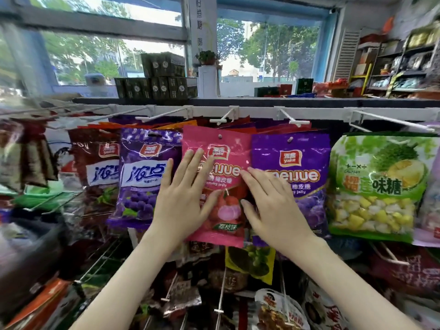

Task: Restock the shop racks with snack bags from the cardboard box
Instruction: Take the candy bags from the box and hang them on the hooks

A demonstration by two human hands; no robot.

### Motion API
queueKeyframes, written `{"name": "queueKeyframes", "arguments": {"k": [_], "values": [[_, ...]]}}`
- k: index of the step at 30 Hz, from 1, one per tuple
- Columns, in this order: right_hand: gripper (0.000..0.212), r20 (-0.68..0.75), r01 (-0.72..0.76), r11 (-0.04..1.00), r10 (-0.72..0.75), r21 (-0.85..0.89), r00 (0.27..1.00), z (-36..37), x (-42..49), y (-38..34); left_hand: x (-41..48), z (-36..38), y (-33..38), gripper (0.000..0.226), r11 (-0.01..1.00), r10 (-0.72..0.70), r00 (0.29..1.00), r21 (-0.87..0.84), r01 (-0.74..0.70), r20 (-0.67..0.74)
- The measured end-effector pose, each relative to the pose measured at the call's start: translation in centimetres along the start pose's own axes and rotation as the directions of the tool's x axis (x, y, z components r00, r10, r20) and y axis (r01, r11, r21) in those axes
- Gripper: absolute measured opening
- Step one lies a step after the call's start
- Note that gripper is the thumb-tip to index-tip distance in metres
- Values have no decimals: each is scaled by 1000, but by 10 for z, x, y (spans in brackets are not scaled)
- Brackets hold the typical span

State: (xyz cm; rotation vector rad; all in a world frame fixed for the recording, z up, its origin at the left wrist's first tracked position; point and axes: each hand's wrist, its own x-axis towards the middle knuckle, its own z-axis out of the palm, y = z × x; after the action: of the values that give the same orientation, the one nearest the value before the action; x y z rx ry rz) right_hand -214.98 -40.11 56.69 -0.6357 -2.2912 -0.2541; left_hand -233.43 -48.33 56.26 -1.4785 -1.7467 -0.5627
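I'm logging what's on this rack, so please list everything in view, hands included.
pink bag: one, pink, top row centre
grape bag: one, purple, left of the pink bag
jelly bag: one, purple, right of the pink bag
durian bag: one, green, far right of the row
dark bag: one, dark red, left of the grape bag
yellow bag: one, yellow-green, lower row below the pink bag
hooks: several, white, on the rail above the bags
boxes: many, dark green, stacked on the window ledge
plant: one, green, on a white stand
left hand: flat on the pink bag
right hand: flat over the pink and jelly bags
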Motion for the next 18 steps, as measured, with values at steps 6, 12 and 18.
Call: {"name": "queueKeyframes", "arguments": {"k": [6,12,18], "values": [[44,-55,-257,956,267,140,962,-1,39,-29,2,13,-6,61,972,-7,1000,-235,7,1],[58,21,-503,832,513,233,858,1,49,-40,-3,6,11,51,678,-157,987,-730,88,-27],[54,21,-393,868,407,303,913,-26,72,-29,31,-34,-35,39,747,-175,973,-664,31,-151]]}}
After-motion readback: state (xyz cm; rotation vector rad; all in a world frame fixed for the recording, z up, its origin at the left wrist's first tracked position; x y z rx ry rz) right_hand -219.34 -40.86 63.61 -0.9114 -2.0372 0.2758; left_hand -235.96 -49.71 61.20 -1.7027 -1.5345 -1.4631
